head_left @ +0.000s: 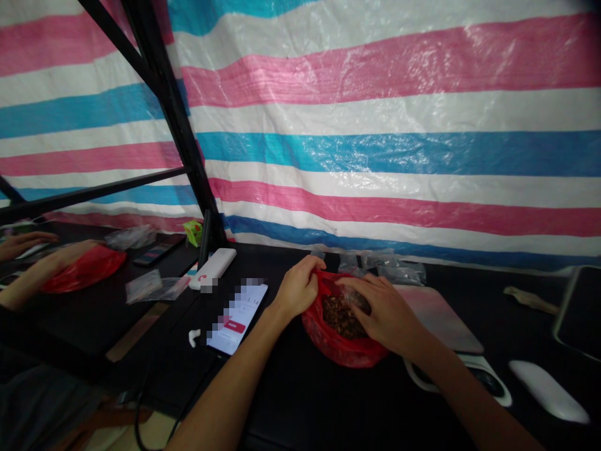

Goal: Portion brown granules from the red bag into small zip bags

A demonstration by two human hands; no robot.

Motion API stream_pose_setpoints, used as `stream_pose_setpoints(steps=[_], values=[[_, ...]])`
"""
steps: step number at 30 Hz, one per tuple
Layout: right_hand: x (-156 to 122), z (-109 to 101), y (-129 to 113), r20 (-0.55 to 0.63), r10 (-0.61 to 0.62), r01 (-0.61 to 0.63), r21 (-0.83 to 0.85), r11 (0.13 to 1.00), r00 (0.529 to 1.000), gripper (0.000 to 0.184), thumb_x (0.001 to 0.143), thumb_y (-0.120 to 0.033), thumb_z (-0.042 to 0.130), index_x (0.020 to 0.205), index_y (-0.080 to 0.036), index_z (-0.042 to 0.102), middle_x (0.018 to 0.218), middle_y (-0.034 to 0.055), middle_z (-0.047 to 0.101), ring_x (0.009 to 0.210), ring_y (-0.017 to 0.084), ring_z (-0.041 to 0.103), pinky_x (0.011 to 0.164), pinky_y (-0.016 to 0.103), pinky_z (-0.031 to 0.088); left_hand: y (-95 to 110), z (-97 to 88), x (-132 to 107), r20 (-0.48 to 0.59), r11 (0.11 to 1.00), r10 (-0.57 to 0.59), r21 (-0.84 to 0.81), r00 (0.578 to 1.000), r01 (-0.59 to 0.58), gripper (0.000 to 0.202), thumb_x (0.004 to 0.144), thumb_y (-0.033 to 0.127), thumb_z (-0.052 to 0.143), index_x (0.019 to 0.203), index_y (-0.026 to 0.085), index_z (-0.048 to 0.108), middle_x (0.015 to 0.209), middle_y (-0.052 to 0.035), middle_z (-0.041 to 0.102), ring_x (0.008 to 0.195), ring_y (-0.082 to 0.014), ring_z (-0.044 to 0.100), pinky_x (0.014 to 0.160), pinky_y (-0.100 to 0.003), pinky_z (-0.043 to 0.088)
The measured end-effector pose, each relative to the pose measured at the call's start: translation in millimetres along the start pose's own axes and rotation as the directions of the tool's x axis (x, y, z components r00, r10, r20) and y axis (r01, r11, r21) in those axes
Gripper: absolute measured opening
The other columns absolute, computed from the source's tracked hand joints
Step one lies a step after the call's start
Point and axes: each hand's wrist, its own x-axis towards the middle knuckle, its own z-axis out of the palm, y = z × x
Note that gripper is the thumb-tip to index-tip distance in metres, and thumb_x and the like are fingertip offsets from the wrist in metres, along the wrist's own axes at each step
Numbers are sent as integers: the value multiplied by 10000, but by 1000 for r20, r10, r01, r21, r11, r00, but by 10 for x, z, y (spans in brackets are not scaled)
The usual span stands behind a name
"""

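Note:
A red plastic bag (339, 348) with dark brown bits inside sits on the black table (328, 401) in front of me. My left hand (298, 288) pinches the bag's rim at its left side, fingers closed on the plastic. My right hand (385, 311) reaches over the open mouth from the right, fingers curled down into the bag among the brown bits; whether they hold any is hidden.
A lit phone (237, 316) lies left of the bag, a white power bank (213, 269) beyond it. Clear small bags (389, 266) lie behind. A white mouse (548, 391) and a pad sit at the right. Another person's hands (51, 260) hold a red bag at far left.

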Motion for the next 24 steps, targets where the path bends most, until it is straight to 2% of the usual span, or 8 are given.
stream_pose_setpoints(steps=[5, 7, 11, 16, 20, 24], values=[[-3, 10, -12, 10, -11, 11, 27, 1000, 1000, 579, 912, -142, 577, 1464, -298, 503, 1286, 64, 697, 1132, 282, 612, 962, 446, 450, -25, 3, 1, 5, 1000, -11, 9, 1000, 11, 367, 802, 0, 405, 997, 206, 639, 1009, -35, 692, 957, -186, 655, 879, -310, 491], [-1, 8, -22, -10, -13, 13, 41, 999, 1000, 555, 904, -163, 594, 1442, -273, 513, 1323, 73, 680, 1163, 289, 606, 983, 452, 443, -30, 7, 1, 7, 1000, -12, 15, 1000, 12, 366, 803, 3, 407, 999, 206, 640, 1010, -36, 692, 958, -188, 656, 877, -310, 493], [6, 3, -28, -26, 3, -1, 56, 998, 1000, 506, 886, -129, 563, 1374, -262, 564, 1267, 73, 709, 1105, 278, 636, 951, 433, 459, -20, 8, -2, 7, 1000, -17, 24, 1000, 17, 359, 802, 7, 416, 995, 205, 644, 998, -36, 693, 946, -189, 658, 862, -307, 497], [14, 27, 1, 7, 34, -34, 56, 998, 999, 532, 930, -220, 584, 1452, -304, 528, 1297, 65, 705, 1143, 285, 638, 1007, 475, 449, 1, -4, -6, 8, 999, -25, 35, 1000, 25, 359, 807, 10, 416, 999, 208, 645, 1001, -36, 695, 950, -189, 658, 863, -305, 501], [13, 28, 3, 23, 30, -31, 56, 998, 999, 543, 904, -170, 587, 1428, -310, 554, 1278, 52, 717, 1136, 281, 637, 989, 468, 459, -4, -4, -3, 6, 999, -16, 31, 1000, 16, 363, 802, 6, 416, 1000, 208, 643, 997, -33, 694, 952, -187, 657, 873, -306, 501], [11, 14, -10, 8, 53, -54, 62, 997, 999, 515, 933, -218, 589, 1437, -315, 547, 1354, 46, 689, 1196, 286, 623, 1060, 504, 424, -11, -1, -2, 3, 1000, -12, 21, 1000, 12, 370, 796, 0, 411, 1000, 207, 640, 1001, -32, 694, 952, -186, 657, 875, -307, 502]])
